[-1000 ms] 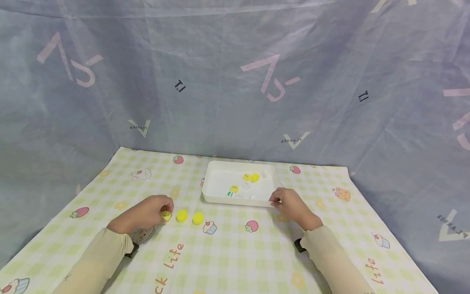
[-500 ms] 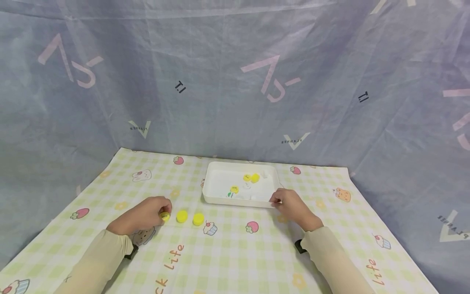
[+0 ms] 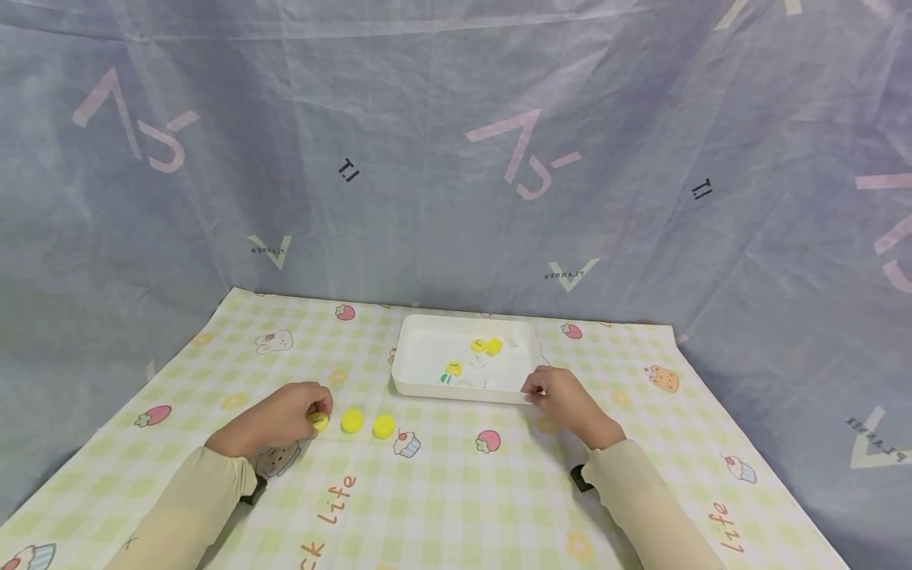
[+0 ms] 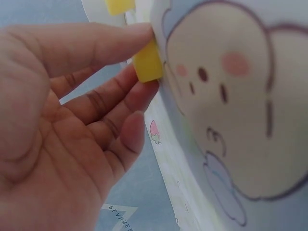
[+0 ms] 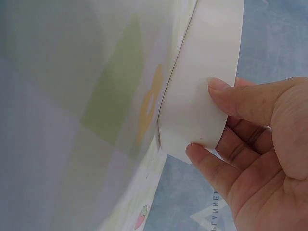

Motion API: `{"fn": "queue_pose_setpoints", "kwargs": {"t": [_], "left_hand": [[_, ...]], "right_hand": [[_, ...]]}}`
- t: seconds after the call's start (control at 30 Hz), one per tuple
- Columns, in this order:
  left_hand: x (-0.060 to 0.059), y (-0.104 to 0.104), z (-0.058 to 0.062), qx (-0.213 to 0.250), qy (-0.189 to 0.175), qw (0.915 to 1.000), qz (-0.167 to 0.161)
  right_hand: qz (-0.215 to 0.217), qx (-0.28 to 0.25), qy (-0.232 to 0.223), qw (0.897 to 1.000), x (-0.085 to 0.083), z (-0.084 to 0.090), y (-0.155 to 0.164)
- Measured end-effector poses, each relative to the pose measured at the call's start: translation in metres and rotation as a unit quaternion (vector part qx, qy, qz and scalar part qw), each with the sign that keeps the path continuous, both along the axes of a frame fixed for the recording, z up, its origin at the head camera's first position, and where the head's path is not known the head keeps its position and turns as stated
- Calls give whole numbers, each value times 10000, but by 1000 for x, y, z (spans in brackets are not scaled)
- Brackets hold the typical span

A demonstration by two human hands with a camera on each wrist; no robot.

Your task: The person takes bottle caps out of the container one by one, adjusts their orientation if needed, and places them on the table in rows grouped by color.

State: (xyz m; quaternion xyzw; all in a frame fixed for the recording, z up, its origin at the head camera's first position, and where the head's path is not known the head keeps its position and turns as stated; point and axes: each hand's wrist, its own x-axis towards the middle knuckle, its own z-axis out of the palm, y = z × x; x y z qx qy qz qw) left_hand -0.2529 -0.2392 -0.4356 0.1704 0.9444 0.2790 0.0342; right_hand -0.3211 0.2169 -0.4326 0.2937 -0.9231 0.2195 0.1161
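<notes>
In the head view my left hand (image 3: 285,413) pinches a yellow bottle cap (image 3: 320,421) down at the tablecloth. The left wrist view shows this cap (image 4: 148,65) between thumb and fingers, right at the cloth. Two more yellow caps, one (image 3: 352,420) close by and another (image 3: 384,427) beyond it, lie in a row to its right. My right hand (image 3: 570,402) grips the near right corner of a white tray (image 3: 427,388); in the right wrist view the thumb (image 5: 231,98) presses on the tray's wall (image 5: 192,96).
Inside the tray lie several caps: yellow ones (image 3: 478,346), a green and white one (image 3: 445,378) and white ones. A checked tablecloth (image 3: 427,507) with printed cartoons covers the table. A grey-blue curtain (image 3: 442,198) hangs behind.
My left hand has shifted very slightly left with the cap, which tilts less and sits flatter at the cloth. The right hand and tray stay in place.
</notes>
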Motion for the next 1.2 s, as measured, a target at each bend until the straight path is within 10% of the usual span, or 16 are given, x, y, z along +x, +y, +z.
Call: {"fn": "queue_pose_setpoints", "kwargs": {"t": [0.73, 1.2], "left_hand": [[1, -2, 4, -64, -20, 9999, -140], [-40, 80, 90, -812, 1682, 9791, -801]], "right_hand": [[39, 0, 3, 10000, 3, 3, -2], [-33, 1, -16, 10000, -1, -2, 1]]}}
